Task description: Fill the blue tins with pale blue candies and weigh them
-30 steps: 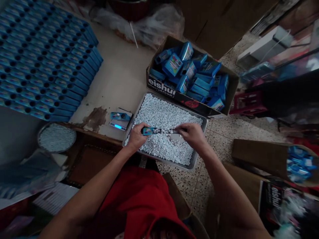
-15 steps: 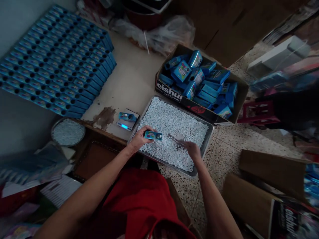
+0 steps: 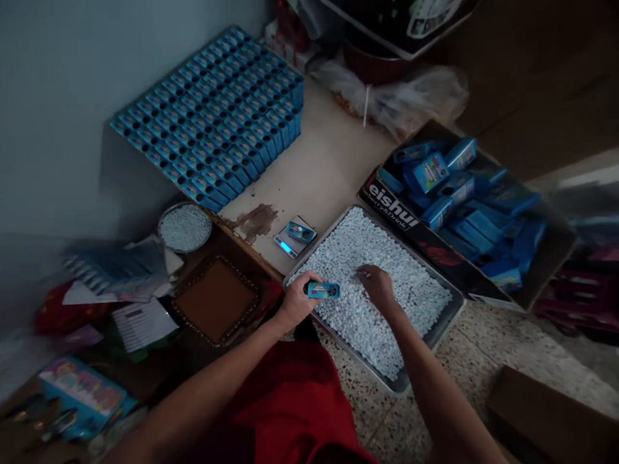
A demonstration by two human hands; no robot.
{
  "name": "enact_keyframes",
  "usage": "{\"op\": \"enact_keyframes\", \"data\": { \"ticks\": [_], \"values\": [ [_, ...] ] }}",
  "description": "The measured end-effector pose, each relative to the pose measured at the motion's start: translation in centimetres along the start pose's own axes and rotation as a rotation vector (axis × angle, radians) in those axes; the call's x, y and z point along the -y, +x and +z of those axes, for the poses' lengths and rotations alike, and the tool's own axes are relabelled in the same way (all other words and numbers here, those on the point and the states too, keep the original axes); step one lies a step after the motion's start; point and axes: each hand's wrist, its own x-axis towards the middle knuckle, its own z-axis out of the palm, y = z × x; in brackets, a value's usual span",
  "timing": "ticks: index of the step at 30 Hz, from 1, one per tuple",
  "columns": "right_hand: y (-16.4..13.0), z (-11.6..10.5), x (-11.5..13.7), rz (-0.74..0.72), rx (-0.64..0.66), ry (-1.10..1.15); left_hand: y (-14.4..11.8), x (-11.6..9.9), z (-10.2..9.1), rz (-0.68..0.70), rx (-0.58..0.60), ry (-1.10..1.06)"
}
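1. The left hand (image 3: 294,299) has its fingers closed around a small blue box (image 3: 323,290), held level over the near-left edge of the metal tray (image 3: 438,328).
2. The right hand (image 3: 378,285) rests knuckles-up on the white pellets (image 3: 358,248) filling that tray; whether its fingers pinch anything cannot be told.
3. The tray lies on the floor, against the tabletop's (image 3: 319,174) near edge.
4. A small scale (image 3: 294,236) sits at that edge, with rows of blue boxes (image 3: 213,116) at the far-left corner.
5. A carton of loose boxes (image 3: 464,193) stands just beyond the tray.
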Motion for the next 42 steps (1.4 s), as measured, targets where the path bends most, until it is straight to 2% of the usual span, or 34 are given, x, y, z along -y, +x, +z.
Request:
{"op": "enact_keyframes", "data": {
  "ticks": [3, 5, 8, 10, 14, 17, 19, 24, 30, 32, 35, 37, 39, 42],
  "values": [
    [-0.5, -1.3, 1.2, 0.053, -0.001, 0.05, -0.1, 0.7, 0.3, -0.021, -0.03, -0.117],
    [-0.1, -1.7, 3.3, 0.07, 0.042, 0.131, -0.1, 1.1, 0.5, -0.033, -0.063, -0.177],
    [1.5, -1.6, 8.4, 0.044, 0.168, 0.297, -0.6, 1.8, 0.2, -0.047, -0.086, -0.211],
    [2.8, -1.3, 12.4, -0.04, 0.229, 0.292, -1.2, 2.3, -0.4, -0.053, -0.1, -0.222],
    [5.3, 0.0, 19.2, -0.36, 0.187, -0.125, -2.2, 2.9, -1.6, -0.047, -0.126, -0.24],
    [6.5, 0.9, 21.8, -0.539, 0.22, -0.44, -2.3, 2.8, -2.0, -0.007, -0.147, -0.269],
    [6.9, 1.5, 22.6, -0.58, 0.278, -0.611, -2.2, 2.6, -2.2, 0.002, -0.147, -0.287],
    [6.5, 2.5, 23.5, -0.548, 0.316, -0.875, -2.1, 2.4, -2.6, -0.016, -0.139, -0.3],
    [6.8, 3.4, 23.4, -0.522, 0.132, -0.832, -2.1, 2.8, -2.6, -0.01, -0.166, -0.297],
    [7.3, 3.8, 23.1, -0.572, 0.122, -0.824, -2.2, 2.7, -2.7, -0.015, -0.165, -0.293],
    [7.6, 3.9, 22.3, -0.702, 0.193, -0.858, -2.5, 2.5, -2.8, -0.018, -0.155, -0.276],
    [7.1, 3.2, 21.0, -0.755, 0.195, -0.834, -2.7, 2.3, -2.8, -0.024, -0.154, -0.258],
    [6.2, 1.9, 18.8, -0.759, 0.132, -0.715, -2.8, 2.2, -2.6, -0.035, -0.168, -0.254],
    [4.7, 0.1, 13.9, -0.629, -0.028, -0.512, -2.8, 1.8, -2.0, -0.038, -0.16, -0.282]
  ]
}}
